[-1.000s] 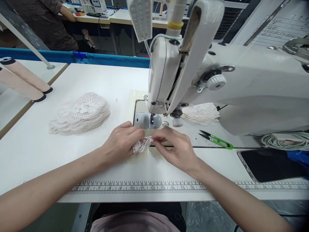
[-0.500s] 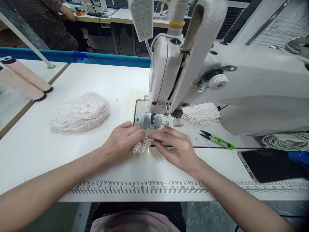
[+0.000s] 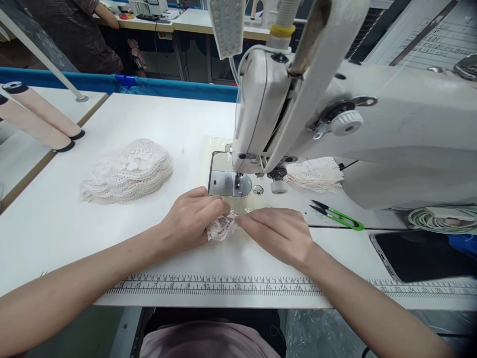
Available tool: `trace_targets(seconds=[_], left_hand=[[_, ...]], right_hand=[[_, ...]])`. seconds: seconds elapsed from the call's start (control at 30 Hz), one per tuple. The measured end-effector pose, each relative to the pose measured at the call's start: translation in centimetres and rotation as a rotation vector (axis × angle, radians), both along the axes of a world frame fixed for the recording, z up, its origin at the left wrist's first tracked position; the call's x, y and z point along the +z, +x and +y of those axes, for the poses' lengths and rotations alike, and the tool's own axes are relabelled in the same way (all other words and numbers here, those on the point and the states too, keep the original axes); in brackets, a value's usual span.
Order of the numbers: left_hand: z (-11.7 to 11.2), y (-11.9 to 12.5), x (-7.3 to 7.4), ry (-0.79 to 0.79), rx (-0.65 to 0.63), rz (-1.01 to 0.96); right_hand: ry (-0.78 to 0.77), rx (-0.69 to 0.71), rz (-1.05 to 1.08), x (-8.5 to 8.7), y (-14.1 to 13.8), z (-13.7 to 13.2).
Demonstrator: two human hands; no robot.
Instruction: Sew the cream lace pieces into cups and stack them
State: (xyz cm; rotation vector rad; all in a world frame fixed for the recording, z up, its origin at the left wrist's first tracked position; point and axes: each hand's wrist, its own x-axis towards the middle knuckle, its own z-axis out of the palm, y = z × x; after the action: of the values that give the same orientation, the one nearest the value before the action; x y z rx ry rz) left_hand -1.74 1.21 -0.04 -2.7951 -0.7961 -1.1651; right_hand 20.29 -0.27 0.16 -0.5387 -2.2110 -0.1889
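A small piece of cream lace (image 3: pixel 221 229) lies on the white sewing table (image 3: pixel 156 129), just in front of the metal needle plate (image 3: pixel 228 183) of the sewing machine (image 3: pixel 335 124). My left hand (image 3: pixel 192 219) has its fingers closed on the left side of the lace. My right hand (image 3: pixel 278 232) pinches the lace's right edge with thumb and forefinger. Both hands meet over the lace, and most of it is hidden under my fingers.
A stack of lace pieces (image 3: pixel 128 171) sits at the left, a smaller stack (image 3: pixel 316 174) behind the presser foot. Green thread snips (image 3: pixel 337 215) and a dark phone (image 3: pixel 421 256) lie at the right. A printed ruler (image 3: pixel 238 284) runs along the front edge. Another person (image 3: pixel 74 30) stands far left.
Both hands and the lace have drawn slightly back from the needle plate toward me. My right hand has flattened over the lace edge. The view has shifted a little.
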Motion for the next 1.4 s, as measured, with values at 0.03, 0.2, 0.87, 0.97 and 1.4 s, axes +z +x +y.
trace_targets(seconds=[0.03, 0.2, 0.87, 0.97, 1.4], left_hand=[[-0.1, 0.0, 0.1, -0.021, -0.004, -0.010], [-0.9, 0.3, 0.3, -0.129, -0.017, -0.029], [-0.9, 1.2, 0.0, -0.355, 0.412, 0.202], [-1.2, 1.3, -0.2, -0.053, 0.382, 0.185], [-1.7, 1.1, -0.3, 0.125, 0.248, 0.415]], right_hand=[[0.063, 0.020, -0.047, 0.3, 0.1, 0.0], [0.361, 0.086, -0.195, 1.3, 0.5, 0.0], [-0.602, -0.266, -0.011, -1.5, -1.4, 1.7], [-0.706, -0.319, 0.012, -1.4, -1.5, 2.2], [-0.773, -0.385, 0.054, -1.3, -1.8, 2.4]])
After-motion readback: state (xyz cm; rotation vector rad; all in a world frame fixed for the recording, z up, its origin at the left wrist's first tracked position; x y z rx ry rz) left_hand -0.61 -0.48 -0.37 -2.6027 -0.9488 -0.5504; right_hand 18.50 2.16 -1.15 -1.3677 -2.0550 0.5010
